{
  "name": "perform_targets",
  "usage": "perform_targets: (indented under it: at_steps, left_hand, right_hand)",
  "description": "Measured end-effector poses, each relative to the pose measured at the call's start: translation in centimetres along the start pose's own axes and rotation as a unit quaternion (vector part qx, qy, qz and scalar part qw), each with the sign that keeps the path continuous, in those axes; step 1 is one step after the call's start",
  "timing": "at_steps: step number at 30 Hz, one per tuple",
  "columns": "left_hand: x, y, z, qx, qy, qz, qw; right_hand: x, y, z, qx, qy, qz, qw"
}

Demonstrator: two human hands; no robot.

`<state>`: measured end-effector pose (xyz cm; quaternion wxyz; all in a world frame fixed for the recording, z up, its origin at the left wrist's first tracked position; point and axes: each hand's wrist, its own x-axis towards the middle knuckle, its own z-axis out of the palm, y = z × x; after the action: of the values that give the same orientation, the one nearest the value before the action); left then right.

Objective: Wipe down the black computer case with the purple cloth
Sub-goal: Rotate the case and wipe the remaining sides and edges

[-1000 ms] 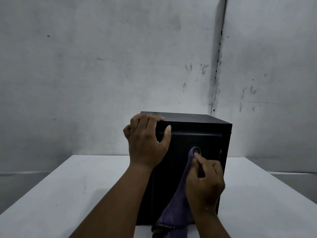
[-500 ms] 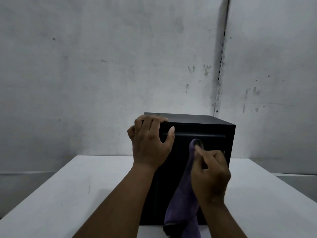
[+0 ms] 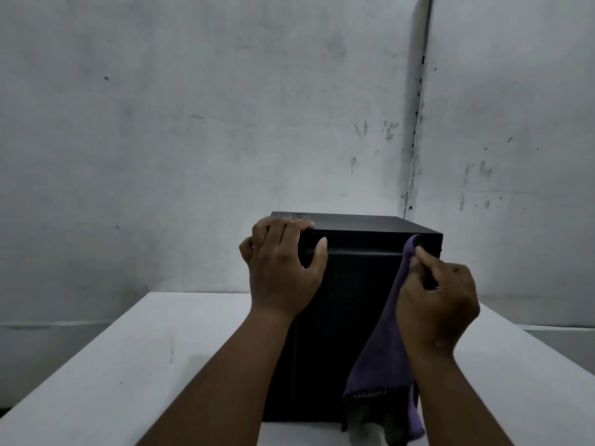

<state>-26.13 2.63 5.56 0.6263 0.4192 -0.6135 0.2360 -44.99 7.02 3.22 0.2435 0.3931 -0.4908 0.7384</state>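
Observation:
The black computer case (image 3: 351, 304) stands upright on the white table (image 3: 154, 355), its near face toward me. My left hand (image 3: 283, 268) grips the case's top left corner, fingers curled over the top edge and thumb on the front. My right hand (image 3: 438, 297) pinches the purple cloth (image 3: 383, 355) and presses its upper end against the front face close to the top right corner. The rest of the cloth hangs down past the case's bottom edge.
A grey stained wall (image 3: 193, 123) rises close behind the table, with a vertical seam (image 3: 418, 107) above the case's right side. Bare table surface lies to the left and right of the case.
My right hand has slid the cloth up and to the right across the front face, from the middle toward the top right corner. My left hand keeps its hold on the top left corner.

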Motion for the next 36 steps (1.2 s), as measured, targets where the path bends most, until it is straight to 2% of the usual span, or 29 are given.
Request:
perform_targets:
  at_steps: [3, 6, 9, 14, 16, 18, 22, 24, 26, 28, 30, 33, 36]
  left_hand:
    - [0.0, -0.1, 0.0, 0.001, 0.007, 0.003, 1.0]
    - [0.0, -0.1, 0.2, 0.003, 0.009, 0.003, 1.0]
    - [0.1, 0.0, 0.1, -0.001, 0.002, 0.0, 1.0]
    - [0.1, -0.1, -0.2, -0.004, -0.009, 0.0, 1.0]
    - [0.0, 0.0, -0.3, -0.004, -0.007, 0.0, 1.0]
    - [0.1, 0.2, -0.4, -0.005, -0.008, -0.003, 1.0]
    - [-0.5, 1.1, -1.5, -0.006, 0.005, -0.006, 1.0]
    - [-1.5, 1.6, -2.4, -0.029, 0.022, 0.004, 0.999]
    - [-2.7, 2.1, -3.2, -0.075, -0.005, 0.016, 0.997]
    - [-3.4, 2.6, -3.9, -0.154, -0.072, -0.002, 0.985]
    - [-3.3, 3.3, -4.7, -0.256, -0.116, -0.072, 0.957]
    - [-2.6, 4.4, -5.7, -0.346, -0.144, -0.165, 0.912]
    - [-1.6, 5.2, -6.2, -0.379, -0.135, -0.209, 0.891]
  right_hand:
    - [-0.8, -0.2, 0.2, 0.005, -0.015, -0.019, 1.0]
    - [-3.0, -0.2, -0.1, 0.021, -0.082, -0.094, 0.992]
    - [-3.4, 0.0, -0.6, 0.036, -0.115, -0.118, 0.986]
    - [-2.7, -0.1, -0.2, 0.016, -0.043, -0.045, 0.998]
    - [-3.2, -0.8, 0.1, 0.021, -0.038, -0.025, 0.999]
    - [-4.1, -1.4, 0.2, 0.038, -0.065, -0.024, 0.997]
    - [-5.2, -2.8, -0.3, 0.134, -0.181, 0.013, 0.974]
    - [-5.2, -3.8, -0.6, 0.184, -0.197, 0.062, 0.961]
    - [-4.7, -4.9, -0.7, 0.22, -0.2, 0.106, 0.949]
    - [-4.3, -5.9, -0.8, 0.24, -0.214, 0.112, 0.94]
    - [-3.8, -6.7, -1.0, 0.253, -0.223, 0.103, 0.936]
    - [-3.1, -7.4, -1.4, 0.273, -0.243, 0.097, 0.926]
    - [-1.8, -7.6, -1.5, 0.283, -0.308, 0.079, 0.905]
